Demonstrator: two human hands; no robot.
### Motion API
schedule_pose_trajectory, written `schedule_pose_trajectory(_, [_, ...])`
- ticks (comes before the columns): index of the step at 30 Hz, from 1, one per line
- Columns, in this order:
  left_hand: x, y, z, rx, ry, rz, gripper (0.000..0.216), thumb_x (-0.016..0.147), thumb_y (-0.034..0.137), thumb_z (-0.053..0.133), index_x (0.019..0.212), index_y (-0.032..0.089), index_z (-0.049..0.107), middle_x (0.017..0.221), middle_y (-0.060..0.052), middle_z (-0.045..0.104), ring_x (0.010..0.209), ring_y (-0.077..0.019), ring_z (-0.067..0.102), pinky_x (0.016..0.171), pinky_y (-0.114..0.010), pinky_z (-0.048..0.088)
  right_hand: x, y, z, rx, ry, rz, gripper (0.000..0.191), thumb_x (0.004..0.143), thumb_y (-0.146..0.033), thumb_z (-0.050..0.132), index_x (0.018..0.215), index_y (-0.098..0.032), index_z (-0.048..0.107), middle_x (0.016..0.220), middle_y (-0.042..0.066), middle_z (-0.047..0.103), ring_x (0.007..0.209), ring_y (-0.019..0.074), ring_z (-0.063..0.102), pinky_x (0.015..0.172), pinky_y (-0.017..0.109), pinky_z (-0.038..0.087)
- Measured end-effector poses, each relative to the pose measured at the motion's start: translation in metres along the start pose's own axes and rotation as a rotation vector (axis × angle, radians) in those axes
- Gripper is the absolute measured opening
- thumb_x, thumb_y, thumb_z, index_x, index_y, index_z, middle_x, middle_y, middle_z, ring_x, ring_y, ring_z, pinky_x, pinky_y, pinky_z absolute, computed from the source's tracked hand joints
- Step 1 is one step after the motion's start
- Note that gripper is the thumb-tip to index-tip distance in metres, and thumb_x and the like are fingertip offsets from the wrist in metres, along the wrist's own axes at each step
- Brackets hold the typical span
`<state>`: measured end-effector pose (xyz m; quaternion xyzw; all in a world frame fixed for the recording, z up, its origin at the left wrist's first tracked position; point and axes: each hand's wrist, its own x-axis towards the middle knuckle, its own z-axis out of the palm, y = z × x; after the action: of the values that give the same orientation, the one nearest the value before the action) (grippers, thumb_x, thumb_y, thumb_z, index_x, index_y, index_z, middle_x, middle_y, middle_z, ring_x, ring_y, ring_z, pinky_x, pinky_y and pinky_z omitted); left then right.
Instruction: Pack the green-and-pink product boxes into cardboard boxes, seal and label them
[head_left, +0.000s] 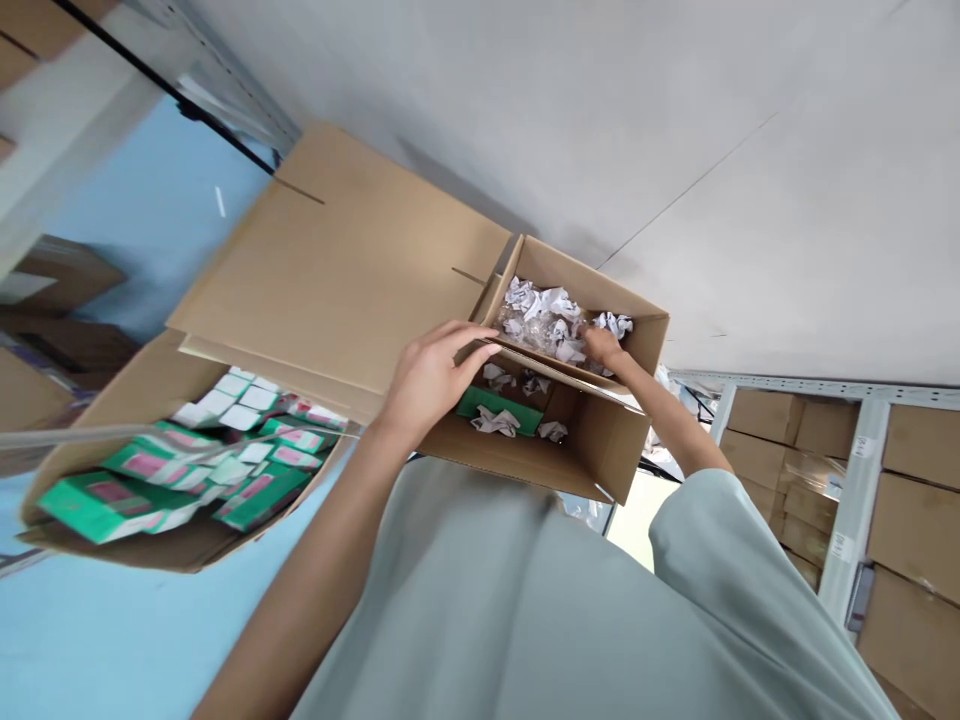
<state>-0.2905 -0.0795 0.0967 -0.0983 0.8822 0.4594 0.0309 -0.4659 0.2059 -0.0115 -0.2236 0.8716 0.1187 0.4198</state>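
Observation:
My left hand is at the left corner of an open cardboard box, its fingers and thumb pinching the rim of the near wall. My right hand reaches down into that box, fingers curled and partly hidden among crumpled white paper and clear plastic wrap. What it grips, if anything, I cannot make out. Nearer my body stands a second open carton. A green box lies inside it with several crumpled paper balls on and around it.
Folded cardboard sheets lie to the left. Beyond them, a large carton holds several green, pink and white boxes. Shelves with stacked cartons stand on the right. A pale grey surface stretches across the top.

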Motion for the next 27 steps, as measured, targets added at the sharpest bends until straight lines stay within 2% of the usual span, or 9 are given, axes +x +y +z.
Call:
schedule_pose_trajectory(4, [-0.002, 0.001, -0.002, 0.001, 0.0, 0.015, 0.032, 0.107, 0.044, 0.062, 0.122, 0.026, 0.083, 0.123, -0.007, 0.081, 0.109, -0.025, 0.077, 0.099, -0.032, 0.056, -0.037, 0.018, -0.014, 0.082, 0.157, 0.046, 0.049, 0.109, -0.026, 0.061, 0.157, -0.018, 0.059, 0.149, 0.02, 0.073, 0.132, 0.0317, 0.072, 0.111, 0.042, 0.055])
schedule_pose_trajectory(6, [-0.003, 0.002, -0.002, -0.007, 0.007, 0.024, 0.031, 0.107, 0.043, 0.063, 0.122, 0.026, 0.083, 0.123, -0.007, 0.081, 0.108, -0.0252, 0.077, 0.098, -0.033, 0.056, -0.073, 0.025, -0.022, 0.204, 0.316, 0.054, 0.046, 0.11, -0.031, 0.059, 0.154, -0.018, 0.061, 0.145, 0.017, 0.075, 0.123, 0.0286, 0.075, 0.108, 0.04, 0.057])
schedule_pose_trajectory(10, [-0.006, 0.003, -0.001, -0.011, 0.011, 0.031, 0.031, 0.106, 0.042, 0.064, 0.125, 0.026, 0.083, 0.124, -0.007, 0.081, 0.093, -0.0234, 0.075, 0.092, -0.033, 0.056, -0.181, 0.014, -0.028, 0.659, 0.773, -0.017, 0.044, 0.107, -0.05, 0.066, 0.138, -0.018, 0.07, 0.127, 0.012, 0.079, 0.088, 0.0217, 0.076, 0.087, 0.037, 0.063])
schedule_pose_trajectory(12, [-0.007, 0.002, -0.001, -0.008, 0.004, 0.025, 0.032, 0.107, 0.043, 0.064, 0.126, 0.026, 0.083, 0.123, -0.007, 0.081, 0.086, -0.0221, 0.073, 0.089, -0.033, 0.056, -0.237, -0.007, -0.024, 0.745, 0.889, -0.016, 0.047, 0.105, -0.058, 0.07, 0.134, -0.022, 0.072, 0.12, 0.01, 0.08, 0.082, 0.0203, 0.074, 0.08, 0.035, 0.063])
schedule_pose_trajectory(14, [-0.008, 0.001, 0.0, -0.015, 0.001, 0.027, 0.033, 0.107, 0.044, 0.064, 0.127, 0.025, 0.082, 0.124, -0.007, 0.081, 0.089, -0.0225, 0.074, 0.09, -0.033, 0.056, -0.277, -0.032, -0.013, 0.774, 0.894, -0.033, 0.043, 0.105, -0.057, 0.071, 0.132, -0.024, 0.074, 0.112, 0.007, 0.08, 0.076, 0.0187, 0.072, 0.075, 0.034, 0.063])
schedule_pose_trajectory(16, [-0.007, -0.001, 0.001, -0.024, 0.003, 0.033, 0.034, 0.107, 0.044, 0.064, 0.128, 0.025, 0.082, 0.126, -0.008, 0.081, 0.098, -0.0241, 0.076, 0.095, -0.033, 0.056, -0.293, -0.056, 0.003, 0.786, 0.834, -0.097, 0.04, 0.107, -0.053, 0.07, 0.134, -0.024, 0.074, 0.113, 0.007, 0.079, 0.076, 0.018, 0.072, 0.073, 0.033, 0.063])
schedule_pose_trajectory(20, [-0.003, -0.003, 0.004, -0.024, 0.006, 0.04, 0.033, 0.107, 0.043, 0.064, 0.127, 0.024, 0.082, 0.13, -0.009, 0.08, 0.115, -0.027, 0.076, 0.105, -0.036, 0.056, -0.272, -0.091, 0.037, 0.695, 0.616, -0.101, 0.035, 0.11, -0.039, 0.065, 0.141, -0.025, 0.073, 0.122, 0.008, 0.078, 0.08, 0.0177, 0.076, 0.078, 0.031, 0.064])
schedule_pose_trajectory(24, [-0.001, -0.005, 0.005, -0.007, -0.007, 0.042, 0.035, 0.107, 0.044, 0.063, 0.13, 0.025, 0.081, 0.135, -0.009, 0.08, 0.125, -0.0281, 0.074, 0.114, -0.04, 0.055, -0.26, -0.095, 0.054, 0.556, 0.498, -0.018, 0.041, 0.109, -0.033, 0.065, 0.149, -0.026, 0.068, 0.134, 0.009, 0.077, 0.086, 0.0198, 0.079, 0.078, 0.031, 0.063])
schedule_pose_trajectory(27, [-0.004, -0.008, 0.005, -0.01, 0.026, 0.053, 0.042, 0.104, 0.045, 0.068, 0.14, 0.025, 0.076, 0.139, -0.009, 0.078, 0.13, -0.0285, 0.072, 0.119, -0.043, 0.054, -0.282, -0.077, 0.06, 0.599, 0.637, 0.058, 0.038, 0.113, -0.041, 0.058, 0.145, -0.024, 0.07, 0.126, 0.01, 0.079, 0.085, 0.0199, 0.078, 0.077, 0.031, 0.061])
